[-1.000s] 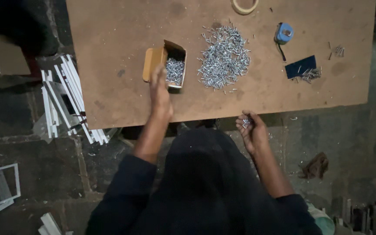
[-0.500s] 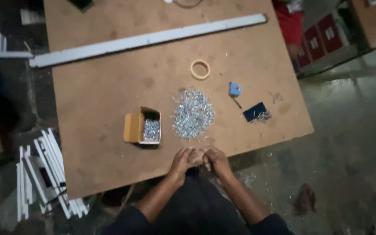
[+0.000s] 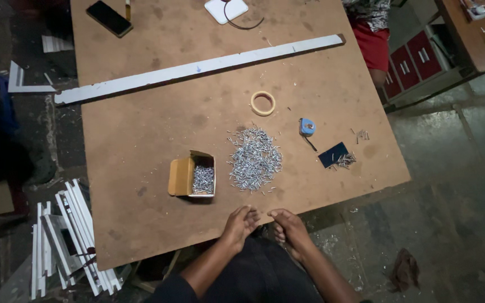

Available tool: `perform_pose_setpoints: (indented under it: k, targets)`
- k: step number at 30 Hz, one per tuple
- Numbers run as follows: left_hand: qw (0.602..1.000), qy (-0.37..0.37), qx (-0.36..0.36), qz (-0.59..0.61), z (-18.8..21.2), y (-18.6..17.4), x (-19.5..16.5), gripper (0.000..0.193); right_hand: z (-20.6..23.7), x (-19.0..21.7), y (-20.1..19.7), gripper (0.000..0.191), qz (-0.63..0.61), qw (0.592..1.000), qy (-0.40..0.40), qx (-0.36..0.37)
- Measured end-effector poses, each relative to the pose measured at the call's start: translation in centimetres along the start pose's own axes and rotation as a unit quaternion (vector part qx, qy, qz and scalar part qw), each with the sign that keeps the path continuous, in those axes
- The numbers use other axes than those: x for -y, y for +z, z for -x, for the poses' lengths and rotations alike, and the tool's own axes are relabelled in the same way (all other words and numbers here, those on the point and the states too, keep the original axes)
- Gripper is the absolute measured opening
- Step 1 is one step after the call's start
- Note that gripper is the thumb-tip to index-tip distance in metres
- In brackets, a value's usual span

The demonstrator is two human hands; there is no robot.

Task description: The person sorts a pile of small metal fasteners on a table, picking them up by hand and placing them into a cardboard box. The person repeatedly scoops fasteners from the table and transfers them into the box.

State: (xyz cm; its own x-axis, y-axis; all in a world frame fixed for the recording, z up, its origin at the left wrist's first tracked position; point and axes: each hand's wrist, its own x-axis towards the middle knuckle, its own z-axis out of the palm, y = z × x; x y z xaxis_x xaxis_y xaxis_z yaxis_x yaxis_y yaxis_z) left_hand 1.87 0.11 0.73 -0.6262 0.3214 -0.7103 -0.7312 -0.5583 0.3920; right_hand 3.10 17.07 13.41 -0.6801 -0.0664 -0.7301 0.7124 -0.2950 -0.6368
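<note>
Both hands are at the near edge of the brown counter (image 3: 141, 140), close together, almost touching. The left hand (image 3: 239, 223) has its fingers curled, and the right hand (image 3: 288, 223) too; I cannot tell if they hold something. Just beyond them lies a pile of small silver screws (image 3: 255, 159) on the counter. Beside the pile, to its left, stands an open cardboard box (image 3: 192, 175) with more screws inside. Farther away lie a tape roll (image 3: 263, 103) and a long white strip (image 3: 197, 68).
</note>
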Motion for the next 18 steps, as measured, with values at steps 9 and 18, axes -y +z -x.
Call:
perform_pose_setpoints:
  k: [9,18]
  targets:
    - [0.998,0.006,0.027,0.054,0.3,1.5,0.3,0.030,-4.2,-3.4,-0.8,0.025,0.121,0.987,-0.106,0.006]
    - [0.993,0.107,0.000,0.047,-0.2,-0.1,0.9,0.035,-5.6,-4.7,-5.1,0.020,-0.096,0.994,-0.017,-0.052]
